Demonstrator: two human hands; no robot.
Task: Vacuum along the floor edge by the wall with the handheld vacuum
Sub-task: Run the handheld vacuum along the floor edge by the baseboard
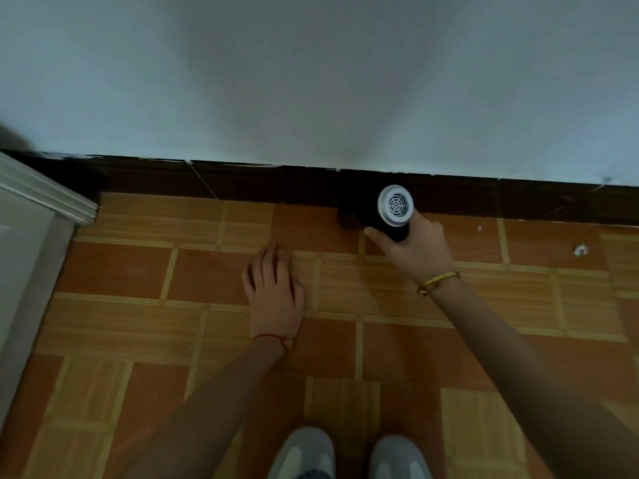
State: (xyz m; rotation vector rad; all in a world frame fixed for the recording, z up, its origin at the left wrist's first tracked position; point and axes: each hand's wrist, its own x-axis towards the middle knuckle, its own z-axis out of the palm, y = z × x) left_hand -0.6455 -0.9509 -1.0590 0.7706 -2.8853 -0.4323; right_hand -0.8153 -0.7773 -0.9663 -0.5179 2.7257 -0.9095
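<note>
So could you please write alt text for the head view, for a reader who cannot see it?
A right hand holds a black handheld vacuum at the dark baseboard under a pale wall. The left hand lies flat on the tiled floor, with two grey shoes below.

The floor tiles [117, 271] are showing orange-brown blocks crossed by paler tan striped bands. The skirting [242, 183] is running dark brown under a pale grey-white wall [311, 81]. The handheld vacuum [387, 216] is looking black, its round end silver with a web-like grille. A red thread [268, 337] is circling one wrist, gold bangles [439, 280] the other. The shoes [304, 454] are grey and white.
</note>
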